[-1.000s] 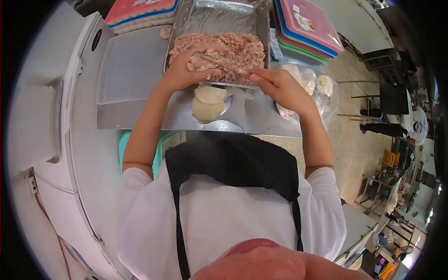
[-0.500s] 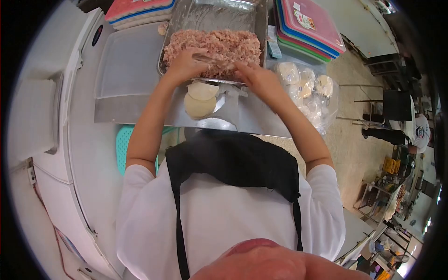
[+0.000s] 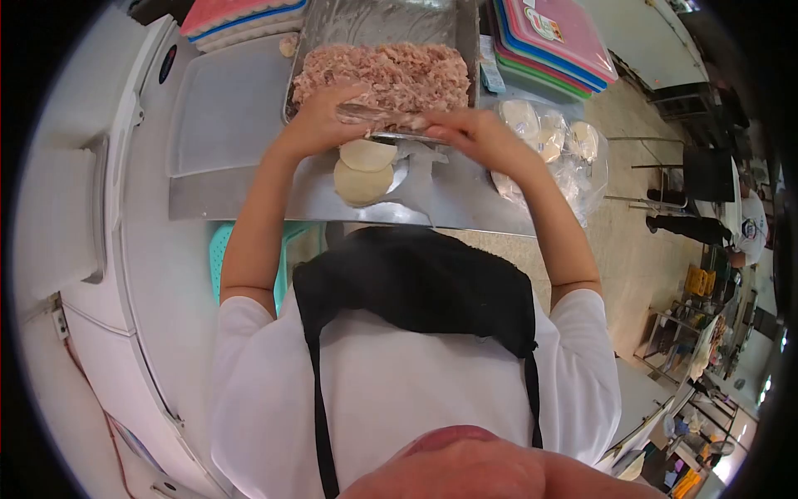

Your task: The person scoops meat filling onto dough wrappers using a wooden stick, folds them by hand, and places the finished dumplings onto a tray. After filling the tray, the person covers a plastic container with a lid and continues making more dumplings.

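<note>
Minced meat (image 3: 386,75) fills the near half of a deep metal tray (image 3: 476,50). My left hand (image 3: 326,121) is at the tray's near left corner, fingers curled towards the meat; what it holds is too small to make out. At the near right edge, my right hand (image 3: 474,135) has its thumb and fingers pinched on the end of something thin, perhaps a spatula, that lies between the hands. Two round dough wrappers (image 3: 363,185) overlap on the metal table just in front of the tray.
Plastic bags of round wrappers (image 3: 550,141) lie right of the tray, below stacked coloured lids (image 3: 565,41). A translucent lid (image 3: 224,108) and a lidded box (image 3: 241,18) are at left. Another person (image 3: 752,229) stands far right, beyond a black chair.
My right hand has moved slightly right and down, and its fingers are pinched closer together. My left hand stays near the tray's left corner. The view has shifted a little.
</note>
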A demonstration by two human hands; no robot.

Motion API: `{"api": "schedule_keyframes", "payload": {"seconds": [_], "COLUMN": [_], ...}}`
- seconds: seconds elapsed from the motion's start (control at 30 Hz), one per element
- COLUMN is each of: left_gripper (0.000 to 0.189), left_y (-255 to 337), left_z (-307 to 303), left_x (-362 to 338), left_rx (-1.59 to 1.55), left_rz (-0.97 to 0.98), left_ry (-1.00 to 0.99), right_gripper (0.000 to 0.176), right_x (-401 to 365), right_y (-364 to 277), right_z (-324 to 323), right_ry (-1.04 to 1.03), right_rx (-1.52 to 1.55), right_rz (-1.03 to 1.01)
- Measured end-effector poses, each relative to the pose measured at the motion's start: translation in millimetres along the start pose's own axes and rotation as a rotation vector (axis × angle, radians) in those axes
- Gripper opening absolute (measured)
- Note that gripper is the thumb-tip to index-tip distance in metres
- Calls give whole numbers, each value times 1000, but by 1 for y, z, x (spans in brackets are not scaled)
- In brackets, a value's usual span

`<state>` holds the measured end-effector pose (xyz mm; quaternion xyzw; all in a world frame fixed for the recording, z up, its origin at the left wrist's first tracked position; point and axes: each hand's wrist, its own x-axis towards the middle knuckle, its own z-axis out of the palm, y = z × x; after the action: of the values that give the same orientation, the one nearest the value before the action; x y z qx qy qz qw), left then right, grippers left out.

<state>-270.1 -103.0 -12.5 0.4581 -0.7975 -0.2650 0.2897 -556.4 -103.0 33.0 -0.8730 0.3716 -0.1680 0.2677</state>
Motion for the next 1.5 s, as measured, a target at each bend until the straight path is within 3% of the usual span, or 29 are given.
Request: {"api": "schedule_keyframes", "payload": {"seconds": [0.1,0.17,0.2,0.3,0.33,0.4,0.57,0.6,0.7,0.8,0.9,0.97,1.07,1.17,1.27,1.37,1.5], "left_gripper": [62,64,64,65,64,63,52,50,48,51,55,58,65,73,78,81,83], "left_y": [-28,-41,-46,-14,-19,-32,-47,-53,-140,-192,-242,-255,-249,-238,-243,-255,-274], "left_z": [5,-5,-11,-40,-48,-60,-78,-82,-91,-112,-105,-100,-93,-87,-77,-67,-61], "left_x": [-1,-6,-7,-16,-18,-22,-28,-30,-24,-21,-7,11,28,46,59,68,68], "left_rx": [-172,-103,-69,-210,-252,-336,-436,-448,-399,-164,234,313,267,257,283,285,228], "left_rz": [-175,-108,-69,-200,-205,-213,-247,-273,-85,-240,-256,-232,-244,-366,-423,-379,-285], "left_ry": [31,45,51,-10,-50,-148,-91,-56,-121,-68,84,148,229,223,221,253,317], "right_gripper": [29,28,27,27,26,27,30,27,29,31,33,32,32,32,33,34,33], "right_x": [4,8,13,24,25,30,50,51,46,24,3,-6,-17,-24,-32,-32,-23], "right_y": [-23,-48,-54,-52,-64,-79,-86,-84,-95,-79,-68,-75,-80,-87,-81,-65,-61], "right_z": [-10,6,14,1,-8,2,53,53,46,55,67,72,82,80,84,90,63], "right_ry": [83,197,138,112,109,204,134,222,311,439,564,605,664,633,656,637,348], "right_rx": [-234,-264,-340,-331,-310,-193,-178,-233,29,80,218,295,348,370,413,234,135], "right_rz": [34,-6,20,45,126,73,165,100,251,404,548,700,746,859,829,651,807]}}
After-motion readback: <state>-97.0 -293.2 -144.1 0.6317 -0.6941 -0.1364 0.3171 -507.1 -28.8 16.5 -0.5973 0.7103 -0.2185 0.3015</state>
